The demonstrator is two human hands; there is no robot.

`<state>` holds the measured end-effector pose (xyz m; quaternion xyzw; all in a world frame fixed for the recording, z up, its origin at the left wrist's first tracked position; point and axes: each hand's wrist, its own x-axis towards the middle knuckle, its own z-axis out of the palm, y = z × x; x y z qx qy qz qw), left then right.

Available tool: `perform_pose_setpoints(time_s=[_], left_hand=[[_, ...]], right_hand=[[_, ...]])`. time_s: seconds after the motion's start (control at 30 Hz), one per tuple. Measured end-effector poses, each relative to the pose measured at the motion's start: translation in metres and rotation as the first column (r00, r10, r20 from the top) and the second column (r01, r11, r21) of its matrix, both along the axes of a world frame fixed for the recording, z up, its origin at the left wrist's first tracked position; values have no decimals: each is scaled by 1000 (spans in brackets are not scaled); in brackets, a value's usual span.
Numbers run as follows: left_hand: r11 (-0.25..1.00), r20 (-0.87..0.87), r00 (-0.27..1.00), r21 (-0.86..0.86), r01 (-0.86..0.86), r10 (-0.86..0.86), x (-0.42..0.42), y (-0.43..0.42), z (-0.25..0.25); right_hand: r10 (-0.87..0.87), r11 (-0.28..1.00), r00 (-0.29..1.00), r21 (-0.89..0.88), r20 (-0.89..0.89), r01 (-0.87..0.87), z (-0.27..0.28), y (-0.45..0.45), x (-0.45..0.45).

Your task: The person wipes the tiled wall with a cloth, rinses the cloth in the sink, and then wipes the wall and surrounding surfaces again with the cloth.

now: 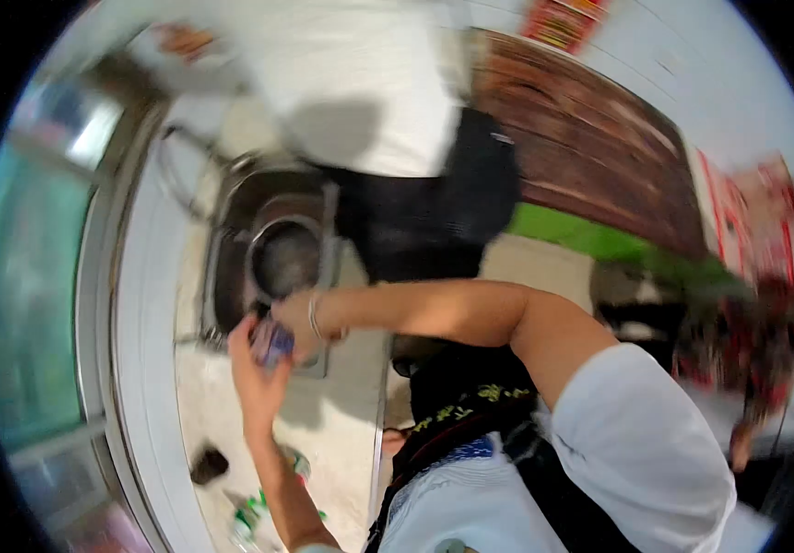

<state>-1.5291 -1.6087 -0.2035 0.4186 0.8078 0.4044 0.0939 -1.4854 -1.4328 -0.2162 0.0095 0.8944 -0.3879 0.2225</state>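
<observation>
Both my hands are together over the near end of the sink [330,217], around a small blue-purple object [273,343] too blurred to name. My left hand [251,364] has its fingers wrapped round it from the left side. My right hand [300,323], with a light bracelet [315,315] at the wrist, is closed against the same object from the other side; its fingertips are partly hidden. Just beyond my hands, a round metal pot [255,267] sits in the sink.
Another person in a white top [369,83] and black trousers [424,221] stands close beside the sink. Toward the near end of the counter [341,433] lie a dark item [209,464] and a green-and-white bottle [245,525]. A dark wooden board [590,138] is at upper right.
</observation>
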Motion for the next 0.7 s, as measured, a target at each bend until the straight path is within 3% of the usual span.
perform_pose_setpoints(time_s=[0.07,0.13,0.2,0.23,0.33,0.4,0.47,0.53,0.6,0.7], left_hand=[[991,65,989,-1,135,-135,44,-7,28],[943,362,885,-42,329,-293,89,-5,49],[886,419,808,-22,464,-413,129,14,60],[851,423,755,83,518,-501,145,37,60],[843,584,648,127,522,-489,196,93,52],[810,596,611,122,573,-521,226,132,43],[780,621,572,105,617,-536,256,183,44],[686,573,516,114,719,-636,295,237,45],[669,577,465,202,715,-672,344,286,50],[632,749,240,290,719,-617,412,353,62]], right_hand=[[-10,986,998,-165,56,19,17,5,74],[59,974,997,-220,47,-48,66,28,153],[12,987,994,-155,-112,-30,61,44,219],[-18,987,993,-160,-119,-2,65,61,242],[-149,966,989,-215,5,147,76,102,314],[-388,839,920,-393,51,376,74,131,364],[-497,783,866,-405,50,472,70,163,412],[-588,785,749,-442,-307,435,57,193,466],[-655,735,708,-443,-265,514,68,219,519],[-758,647,527,-332,-384,687,67,252,589]])
